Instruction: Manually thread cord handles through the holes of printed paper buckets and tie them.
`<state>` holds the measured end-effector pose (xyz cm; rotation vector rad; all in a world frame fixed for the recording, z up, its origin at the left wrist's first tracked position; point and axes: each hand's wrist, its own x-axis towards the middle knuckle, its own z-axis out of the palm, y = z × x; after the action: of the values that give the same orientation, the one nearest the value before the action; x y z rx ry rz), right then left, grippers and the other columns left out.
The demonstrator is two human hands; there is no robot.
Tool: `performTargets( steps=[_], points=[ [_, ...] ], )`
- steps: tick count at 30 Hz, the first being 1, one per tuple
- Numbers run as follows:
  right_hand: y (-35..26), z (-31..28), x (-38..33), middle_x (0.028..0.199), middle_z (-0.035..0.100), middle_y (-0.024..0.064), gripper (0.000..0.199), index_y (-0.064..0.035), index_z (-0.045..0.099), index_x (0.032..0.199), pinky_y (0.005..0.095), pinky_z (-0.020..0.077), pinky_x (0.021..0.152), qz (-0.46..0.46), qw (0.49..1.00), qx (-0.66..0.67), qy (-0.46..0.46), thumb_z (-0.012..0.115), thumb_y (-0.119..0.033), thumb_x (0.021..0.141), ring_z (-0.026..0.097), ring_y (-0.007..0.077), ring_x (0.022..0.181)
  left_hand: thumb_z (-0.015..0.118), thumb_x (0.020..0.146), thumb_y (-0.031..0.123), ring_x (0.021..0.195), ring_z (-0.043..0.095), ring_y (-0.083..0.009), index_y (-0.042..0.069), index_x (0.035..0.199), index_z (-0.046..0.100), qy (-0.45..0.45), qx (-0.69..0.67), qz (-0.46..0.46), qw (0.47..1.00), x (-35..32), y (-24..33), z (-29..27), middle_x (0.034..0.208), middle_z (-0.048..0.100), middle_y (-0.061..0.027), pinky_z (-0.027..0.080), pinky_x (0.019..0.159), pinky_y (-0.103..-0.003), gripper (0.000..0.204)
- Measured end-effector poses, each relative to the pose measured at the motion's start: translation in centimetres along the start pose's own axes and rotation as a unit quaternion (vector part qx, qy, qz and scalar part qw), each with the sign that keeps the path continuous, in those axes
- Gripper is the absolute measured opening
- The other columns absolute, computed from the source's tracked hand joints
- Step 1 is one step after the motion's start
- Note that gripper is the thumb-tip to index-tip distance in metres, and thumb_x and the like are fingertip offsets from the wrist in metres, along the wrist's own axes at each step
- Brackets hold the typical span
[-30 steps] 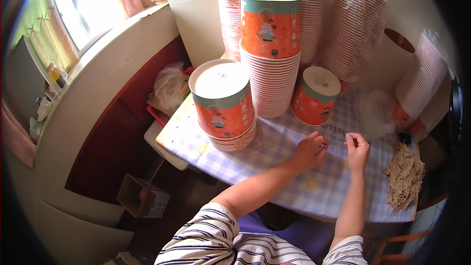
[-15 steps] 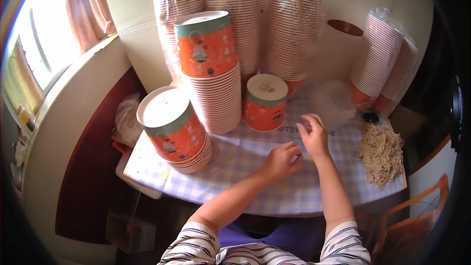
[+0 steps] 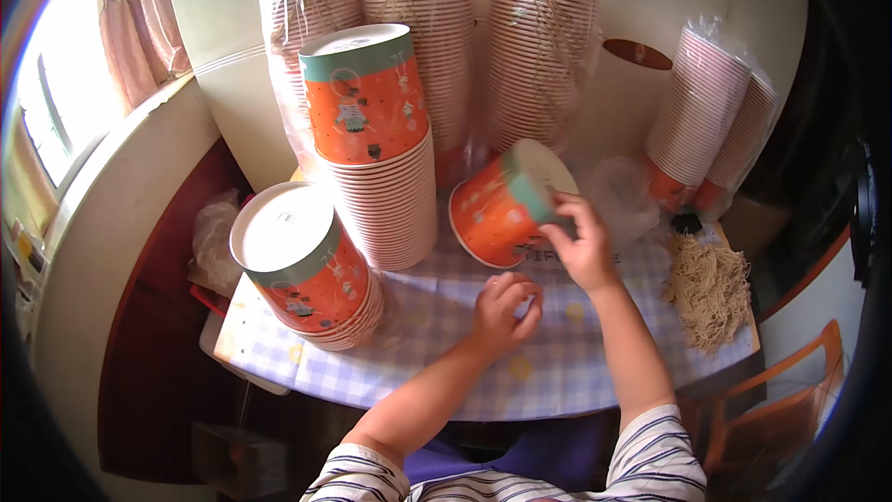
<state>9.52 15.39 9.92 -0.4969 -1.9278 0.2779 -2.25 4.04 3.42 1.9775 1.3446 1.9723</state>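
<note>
The worktop (image 3: pixel 576 376), under a blue-and-white checked cloth, fills the middle. Along its 12 o'clock edge stand tall sleeves of nested paper tubs in clear wrap (image 3: pixel 544 56), with two more sleeves at 2 o'clock (image 3: pixel 701 107). An unwrapped tall stack (image 3: pixel 376 144) rises at 11 o'clock and a shorter stack (image 3: pixel 307 270) leans at 9 o'clock. At 3 o'clock lies a pile of pale strings (image 3: pixel 711 288). The single orange tub (image 3: pixel 506 204) sits just past centre, tipped on its side. The right hand (image 3: pixel 581 242) clamps its bottom rim; the left hand (image 3: pixel 502 311), loosely curled and holding nothing visible, rests at 6 o'clock of the tub. The step looks like picking up one tub; the next move seems to call for the left hand to steady it.
</note>
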Motion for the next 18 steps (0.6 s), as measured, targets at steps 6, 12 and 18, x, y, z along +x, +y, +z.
performTargets(
  steps=[6,12,18],
  points=[
    [5.6,-6.9,-5.5,0.096,0.065,0.0062,0.017,-0.0047,0.055,0.102,0.0236,0.0496,0.070,0.312,0.806,0.484,0.138,0.059,-0.018,0.092,0.061,0.0101,0.082,0.064,0.076,0.006,0.090,0.052,-0.0243,0.003,0.103,0.062,0.134,-0.008,-0.039,0.990,1.2,0.9,-2.4,0.104,0.052,-0.0138,0.045,0.078,-0.034,0.027],
    [5.5,-5.5,-10.3,0.105,0.066,0.0095,0.032,-0.0015,0.056,0.115,0.0337,0.0529,0.080,0.483,0.631,0.597,0.110,0.051,-0.025,0.094,0.064,0.0198,0.093,0.064,0.084,0.018,0.089,0.049,-0.0130,0.002,0.120,0.050,0.112,-0.218,-0.192,0.950,1.2,-1.0,-1.9,0.107,0.052,-0.0069,0.042,0.077,-0.029,0.041],
    [6.5,-6.0,-11.4,0.109,0.065,0.0094,0.036,-0.0048,0.055,0.120,0.0370,0.0533,0.080,0.537,0.564,0.625,-0.054,0.051,-0.030,0.094,0.065,0.0199,0.093,0.055,0.090,0.035,0.086,0.051,-0.0095,-0.001,0.121,0.049,0.087,-0.372,-0.213,0.899,1.7,-1.1,-2.1,0.099,0.058,-0.0035,0.042,0.077,-0.026,0.048]
  ],
)
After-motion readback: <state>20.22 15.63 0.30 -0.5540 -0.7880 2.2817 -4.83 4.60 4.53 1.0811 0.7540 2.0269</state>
